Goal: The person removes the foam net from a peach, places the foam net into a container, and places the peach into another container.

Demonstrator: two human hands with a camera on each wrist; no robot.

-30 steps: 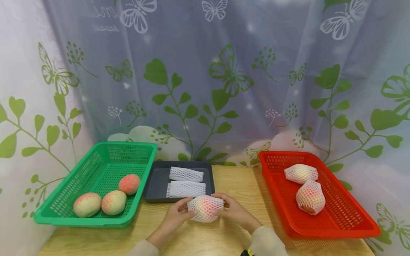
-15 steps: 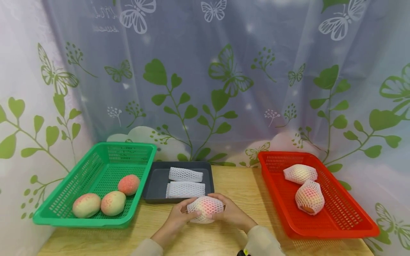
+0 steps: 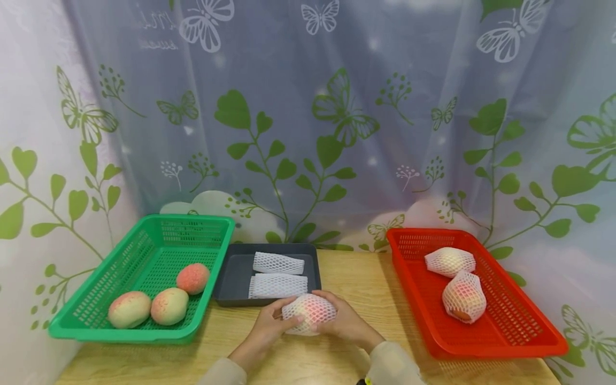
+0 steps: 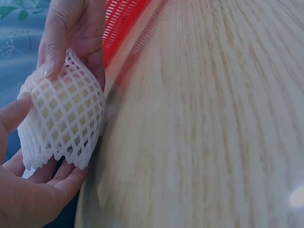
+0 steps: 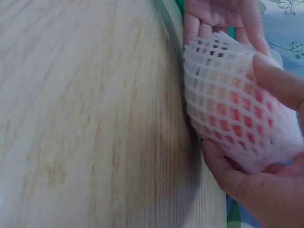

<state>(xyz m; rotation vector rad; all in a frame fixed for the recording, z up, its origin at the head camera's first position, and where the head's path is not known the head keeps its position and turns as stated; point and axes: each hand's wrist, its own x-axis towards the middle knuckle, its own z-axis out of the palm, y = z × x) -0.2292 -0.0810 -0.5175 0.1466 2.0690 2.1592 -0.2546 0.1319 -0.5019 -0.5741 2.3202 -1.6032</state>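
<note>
- Work over the bare wood of the table (image 3: 356, 272); the netted fruit lies between your hands, just on your side of the dark tray, between the two baskets. You cannot tell whether it rests on the wood.
- The green basket (image 3: 115, 336), to your left, holds three bare fruits (image 3: 170, 306).
- The red basket (image 3: 500, 352), to your right, holds two wrapped fruits (image 3: 464, 302), lying against each other.
- The dark tray (image 3: 235, 272) bears two spare nets (image 3: 278, 286), lying flat; mind your knuckles against its near edge.
- Your left hand (image 3: 269, 324) grips one end, thumb on the near side, fingers curled beneath the jagged rim of the mesh. Ease that rim along gently; pulling at single strands could tear them.
- Your right hand (image 3: 345, 324) pinches the other end between thumb and fingers. Best let it steady the fruit while the left hand adjusts.
- The netted fruit (image 3: 310, 309) is largely covered, its pink side showing through the mesh. Foam like this probably stretches and slips easily, so share the tension evenly and centre the fruit.
</note>
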